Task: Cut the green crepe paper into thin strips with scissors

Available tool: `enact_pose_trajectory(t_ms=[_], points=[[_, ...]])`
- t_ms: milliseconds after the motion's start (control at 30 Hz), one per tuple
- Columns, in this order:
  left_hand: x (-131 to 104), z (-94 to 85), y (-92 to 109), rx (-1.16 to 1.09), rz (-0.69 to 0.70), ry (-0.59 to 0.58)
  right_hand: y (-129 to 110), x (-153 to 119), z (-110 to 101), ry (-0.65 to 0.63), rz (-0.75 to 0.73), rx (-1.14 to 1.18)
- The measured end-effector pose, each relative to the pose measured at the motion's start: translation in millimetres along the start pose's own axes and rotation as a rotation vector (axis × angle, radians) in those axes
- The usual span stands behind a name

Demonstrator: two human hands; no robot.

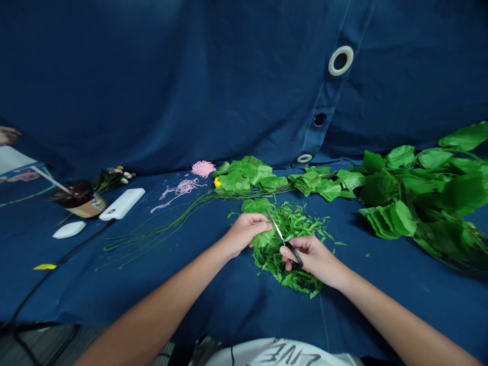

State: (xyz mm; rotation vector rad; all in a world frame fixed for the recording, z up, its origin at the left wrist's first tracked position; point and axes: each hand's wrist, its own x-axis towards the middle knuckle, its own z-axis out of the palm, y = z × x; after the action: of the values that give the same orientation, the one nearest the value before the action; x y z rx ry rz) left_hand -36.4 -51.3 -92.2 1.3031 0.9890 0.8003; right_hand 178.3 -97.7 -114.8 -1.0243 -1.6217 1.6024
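My left hand (247,230) pinches a green artificial leaf (256,205), part of which shows above and below the fingers. In my right hand (309,256) is a pair of scissors (292,254) with black handles, its narrow blades pointing up and left at the leaf's right edge. Beneath both hands lies a loose heap of shredded green strips (301,223). Just behind is a pile of flat green leaves (244,175), with a small yellow piece (217,182) at its left end. Thin green stems (168,229) fan out to the left.
Leafy vines (438,188) fill the right side. Pink shreds (203,169) and pink strands (183,189) lie behind. To the left are a cup (86,201) with a straw, a white power bank (122,203), a black cable (72,249) and a yellow petal (44,267). Another person's hand (8,135) shows far left.
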Motion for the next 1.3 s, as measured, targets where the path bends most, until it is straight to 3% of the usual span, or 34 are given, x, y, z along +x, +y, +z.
enact_pose_trajectory(t_ms=[100,333,933,1300], points=[[0,0.1,0,-0.003,0.013,0.018,-2,1,-3,-0.001,0.019,0.019],[-1,1.7,2,0.0,0.051,0.02,-9,-4,-6,-0.141,0.006,-0.03],[0,-0.5,-2,0.041,-0.007,-0.004,-8,-5,-2,-0.131,0.013,-0.07],[-4,3.1,9,0.104,-0.056,0.024,-9,-5,0,-0.105,-0.01,-0.027]])
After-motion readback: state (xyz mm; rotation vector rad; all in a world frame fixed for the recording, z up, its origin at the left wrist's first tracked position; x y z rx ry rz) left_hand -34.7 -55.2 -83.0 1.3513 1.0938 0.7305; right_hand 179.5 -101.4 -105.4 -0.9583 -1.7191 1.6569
